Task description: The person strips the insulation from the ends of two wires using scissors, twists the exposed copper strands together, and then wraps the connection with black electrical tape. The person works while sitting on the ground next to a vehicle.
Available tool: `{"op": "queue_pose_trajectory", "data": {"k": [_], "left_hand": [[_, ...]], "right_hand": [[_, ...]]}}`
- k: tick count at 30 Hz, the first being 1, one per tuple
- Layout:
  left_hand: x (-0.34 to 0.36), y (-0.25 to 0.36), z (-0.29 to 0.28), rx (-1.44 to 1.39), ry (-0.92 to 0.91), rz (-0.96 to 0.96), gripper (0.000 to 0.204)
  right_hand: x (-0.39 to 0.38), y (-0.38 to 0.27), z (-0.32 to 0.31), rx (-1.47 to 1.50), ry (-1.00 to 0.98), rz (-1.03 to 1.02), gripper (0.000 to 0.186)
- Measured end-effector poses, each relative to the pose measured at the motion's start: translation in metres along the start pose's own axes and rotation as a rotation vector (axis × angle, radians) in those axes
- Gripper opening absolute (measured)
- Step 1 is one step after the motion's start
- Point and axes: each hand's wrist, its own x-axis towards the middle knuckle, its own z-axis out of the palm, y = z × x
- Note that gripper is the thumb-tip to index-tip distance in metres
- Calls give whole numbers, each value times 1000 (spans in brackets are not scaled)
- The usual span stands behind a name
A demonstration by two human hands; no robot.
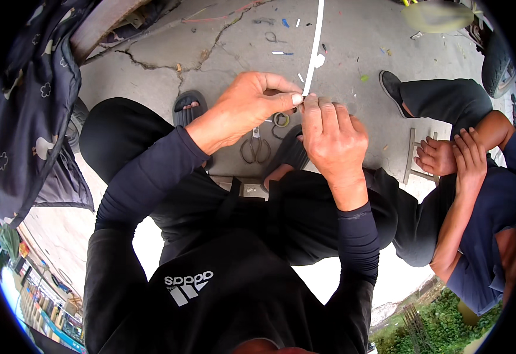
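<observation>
My left hand [243, 109] pinches the lower end of a long, thin white strip [314, 44], which runs up past the top edge of the picture. My right hand [334, 141] has its fingers curled at that same end, touching or very near the left thumb; its thumb is hidden. Below and between my hands, metal scissors [255, 152] lie on the cracked concrete ground, with a small roll of tape [281, 120] just above them.
Small scraps [320, 61] lie about the ground. Another person [475, 224] sits at my right, hands together beside a small stool [409, 152]. A patterned dark cloth [22, 130] hangs at left. A wheel [497, 65] stands at upper right, near a blurred yellowish object [438, 16].
</observation>
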Motion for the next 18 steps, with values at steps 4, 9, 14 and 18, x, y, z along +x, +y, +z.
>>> {"op": "queue_pose_trajectory", "data": {"k": [4, 9, 14, 18], "left_hand": [[14, -7, -5, -14, -8, -32, 22], [20, -6, -4, -30, -18, -27, 22], [24, 14, -7, -70, -38, -11, 22], [3, 15, -3, -83, -56, -20, 23]], "right_hand": [[1, 1, 11, 311, -72, 214, 7], [12, 11, 9, 1199, -331, 835, 19], [11, 30, 23, 2574, -473, 1395, 32], [5, 19, 1, 2140, -501, 1326, 43]]}}
